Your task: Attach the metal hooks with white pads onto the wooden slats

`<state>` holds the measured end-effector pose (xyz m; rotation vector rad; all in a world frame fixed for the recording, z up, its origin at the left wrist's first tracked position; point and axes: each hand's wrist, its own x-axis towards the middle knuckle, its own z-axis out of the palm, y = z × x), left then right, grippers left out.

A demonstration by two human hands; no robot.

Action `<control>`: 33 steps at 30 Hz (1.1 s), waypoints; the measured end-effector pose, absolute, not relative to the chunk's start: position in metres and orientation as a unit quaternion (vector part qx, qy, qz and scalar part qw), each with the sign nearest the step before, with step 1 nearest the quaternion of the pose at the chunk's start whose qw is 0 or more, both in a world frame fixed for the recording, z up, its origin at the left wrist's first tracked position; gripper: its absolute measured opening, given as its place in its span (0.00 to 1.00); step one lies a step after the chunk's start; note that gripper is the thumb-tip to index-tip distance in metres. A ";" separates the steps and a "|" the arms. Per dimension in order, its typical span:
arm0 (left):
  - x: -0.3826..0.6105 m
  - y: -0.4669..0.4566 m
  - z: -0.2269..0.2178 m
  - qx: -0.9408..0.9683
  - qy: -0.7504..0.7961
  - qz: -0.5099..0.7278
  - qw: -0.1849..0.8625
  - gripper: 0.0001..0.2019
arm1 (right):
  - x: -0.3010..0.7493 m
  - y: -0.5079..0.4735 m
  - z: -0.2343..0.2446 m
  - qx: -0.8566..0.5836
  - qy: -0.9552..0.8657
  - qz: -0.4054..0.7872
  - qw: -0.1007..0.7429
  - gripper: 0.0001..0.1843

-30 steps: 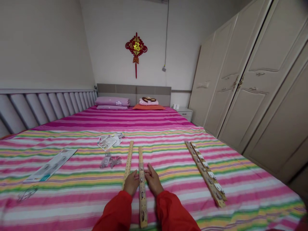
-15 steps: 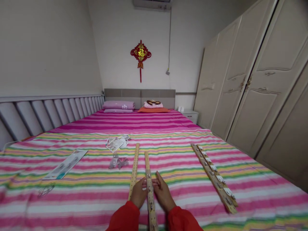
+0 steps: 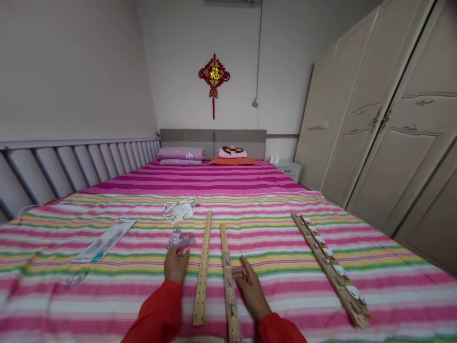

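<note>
Leftward since half a second ago has gone the left hand (image 3: 176,266), off the metal-fitted wooden strip (image 3: 233,321) and to the near edge of the small clear packets (image 3: 181,238); its fingers are bunched, though I cannot tell whether they pinch one; the right hand (image 3: 252,289) remains at that strip's right side, fingers slightly curled and parted; a holed strip (image 3: 202,276) lies between the hands; farther off are paper packages (image 3: 183,208); to the left, a long package (image 3: 107,240) and wire loops (image 3: 76,277); to the right, two fitted strips (image 3: 323,262); all rest on the striped bed (image 3: 293,271).
</note>
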<state>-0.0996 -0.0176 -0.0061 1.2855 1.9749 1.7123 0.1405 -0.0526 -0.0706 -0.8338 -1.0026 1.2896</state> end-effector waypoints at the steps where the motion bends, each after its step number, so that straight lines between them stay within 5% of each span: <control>1: -0.104 -0.014 -0.011 0.441 0.681 0.579 0.077 0.13 | 0.141 -0.052 -0.071 -0.361 -0.430 0.561 0.609 0.41; 16: -0.107 -0.003 -0.037 0.441 0.740 0.507 0.025 0.14 | 0.140 -0.056 -0.061 -0.361 -0.410 0.565 0.618 0.35; 33: -0.117 0.001 -0.047 0.359 0.706 0.608 0.063 0.08 | 0.140 -0.058 -0.055 -0.366 -0.415 0.555 0.621 0.33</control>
